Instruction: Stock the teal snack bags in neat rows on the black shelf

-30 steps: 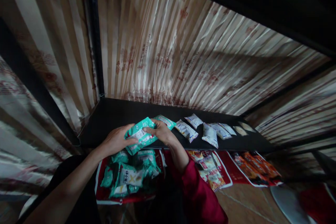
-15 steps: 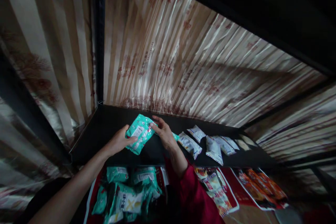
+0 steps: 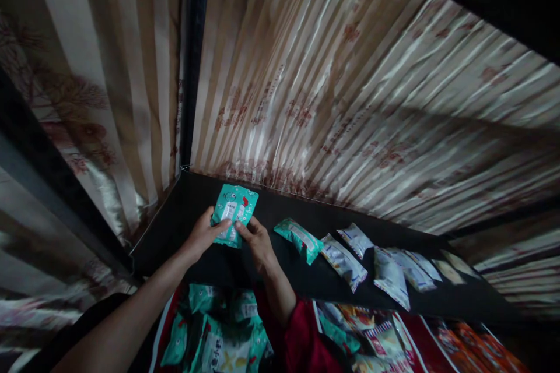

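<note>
A teal snack bag [image 3: 238, 201] with a white label is held up over the dark shelf [image 3: 192, 192], near its left end. My left hand [image 3: 205, 236] grips the bag's left edge, thumb on the front. On its lower right edge my right hand [image 3: 258, 242] is closed, thumb also on the front. Another teal snack bag [image 3: 300, 239] lies on the shelf to the right of my hands. Beside it rest several white and blue snack bags [image 3: 343, 259].
Below the shelf front stands a red and white box [image 3: 161, 326] of teal bags. Further right are a box of mixed snack bags [image 3: 380, 341] and orange packets [image 3: 476, 344]. Striped curtain [image 3: 271, 99] hangs behind, with a dark metal post [image 3: 195, 58] at the left corner.
My right hand has moved down to the held bag's lower edge, and the bag is turned more upright. The view has shifted left, showing the second teal bag on the shelf fully.
</note>
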The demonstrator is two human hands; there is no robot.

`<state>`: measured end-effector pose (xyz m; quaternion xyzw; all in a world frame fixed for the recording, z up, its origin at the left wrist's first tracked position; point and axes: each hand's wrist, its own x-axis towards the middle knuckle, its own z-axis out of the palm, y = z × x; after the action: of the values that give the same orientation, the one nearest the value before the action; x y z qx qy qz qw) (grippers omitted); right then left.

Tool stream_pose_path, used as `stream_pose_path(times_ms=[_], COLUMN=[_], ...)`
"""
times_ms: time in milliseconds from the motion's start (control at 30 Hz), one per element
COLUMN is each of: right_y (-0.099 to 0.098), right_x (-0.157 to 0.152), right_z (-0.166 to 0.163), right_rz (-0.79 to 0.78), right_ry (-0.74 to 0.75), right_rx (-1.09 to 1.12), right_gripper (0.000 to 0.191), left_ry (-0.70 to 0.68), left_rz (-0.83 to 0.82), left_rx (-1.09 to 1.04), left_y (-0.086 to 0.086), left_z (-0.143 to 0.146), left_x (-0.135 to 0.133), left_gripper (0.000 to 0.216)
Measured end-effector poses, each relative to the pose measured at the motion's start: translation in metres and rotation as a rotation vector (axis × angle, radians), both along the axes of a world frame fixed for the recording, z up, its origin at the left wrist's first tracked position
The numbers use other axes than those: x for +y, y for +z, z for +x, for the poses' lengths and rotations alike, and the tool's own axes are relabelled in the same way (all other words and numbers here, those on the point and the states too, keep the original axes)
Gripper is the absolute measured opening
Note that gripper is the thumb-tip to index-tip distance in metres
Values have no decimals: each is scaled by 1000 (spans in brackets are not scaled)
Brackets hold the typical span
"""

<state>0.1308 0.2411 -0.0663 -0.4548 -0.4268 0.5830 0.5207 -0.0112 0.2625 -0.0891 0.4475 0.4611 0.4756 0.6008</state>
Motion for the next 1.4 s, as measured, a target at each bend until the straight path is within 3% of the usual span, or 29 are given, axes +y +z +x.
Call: stream_pose_path(times_ms=[467,767,900,1100,1233,1400], right_y=[-17,-28,-28,-30,-31,-31], right_x=[39,50,52,57,58,50], right_z=[-31,-50,-55,-56,-58,-67], right_rz=[9,-3,40,137,268,388], right_ry=[-155,-19,-89,-234,-302,-252], right_rx=[-18,17,0,-203,-484,-698], right_gripper=[31,32,31,34,30,34], left_ry=[247,337,355,549,473,281], left_rz=[62,66,103,267,267,166], left_rx=[93,232,331,404,344,95], left_y=[-7,-16,-23,-26,-25,-18], left_z=[-9,-28,-30,-22,-17,-15], left_x=[29,44,51,51,51,48], left_gripper=[37,36,39,42,31,37])
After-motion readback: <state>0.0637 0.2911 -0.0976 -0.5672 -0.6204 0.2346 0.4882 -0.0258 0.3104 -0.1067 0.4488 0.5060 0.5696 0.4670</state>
